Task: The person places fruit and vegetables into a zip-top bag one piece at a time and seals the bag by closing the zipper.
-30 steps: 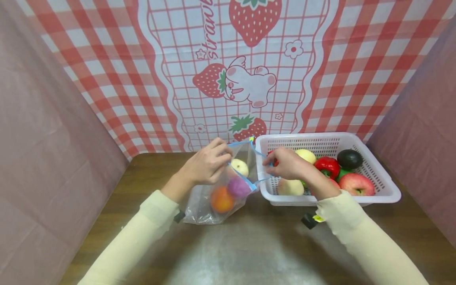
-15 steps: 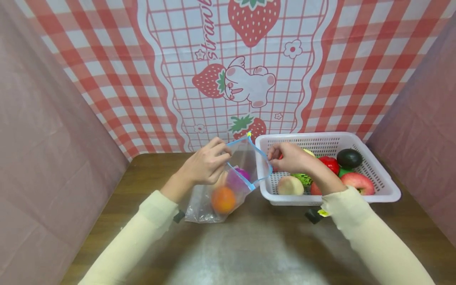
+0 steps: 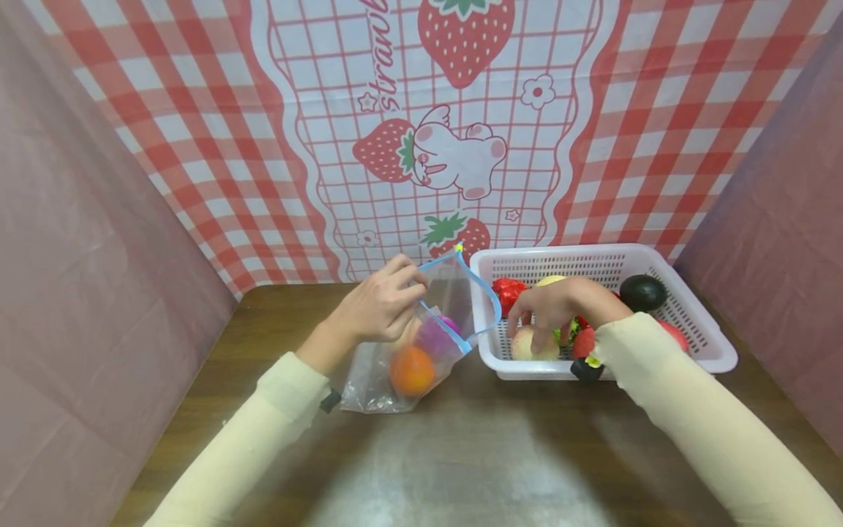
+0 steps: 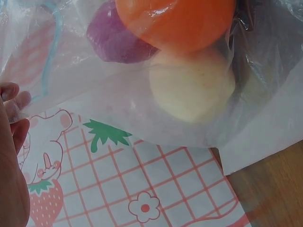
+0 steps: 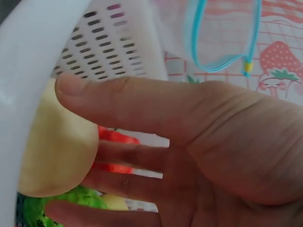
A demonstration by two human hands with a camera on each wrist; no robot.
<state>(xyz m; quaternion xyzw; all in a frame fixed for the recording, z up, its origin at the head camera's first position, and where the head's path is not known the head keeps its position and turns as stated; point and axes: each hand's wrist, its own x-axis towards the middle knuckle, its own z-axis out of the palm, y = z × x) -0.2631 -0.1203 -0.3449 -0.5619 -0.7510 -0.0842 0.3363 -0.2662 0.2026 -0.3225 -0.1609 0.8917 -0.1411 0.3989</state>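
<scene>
Head view: left hand (image 3: 387, 301) pinches bag (image 3: 372, 382); right hand (image 3: 552, 306), fingers spread, straddles four-o'clock fruit (image 3: 525, 347), seemingly the picking step, which needs closing fingers.

We mark a way in at the mouth of the bag (image 3: 369, 388), gaping twd the basket (image 3: 560, 263); the L hand (image 3: 382, 304) blocks the opp. side. The near wall (image 5: 35, 52) & green item (image 5: 73, 200) crowd the pale fruit (image 5: 57, 146), w/ room for the R hand (image 3: 556, 306) from above; btwn the sleeves (image 3: 246, 428) we find passage over the table (image 3: 454, 454).
</scene>
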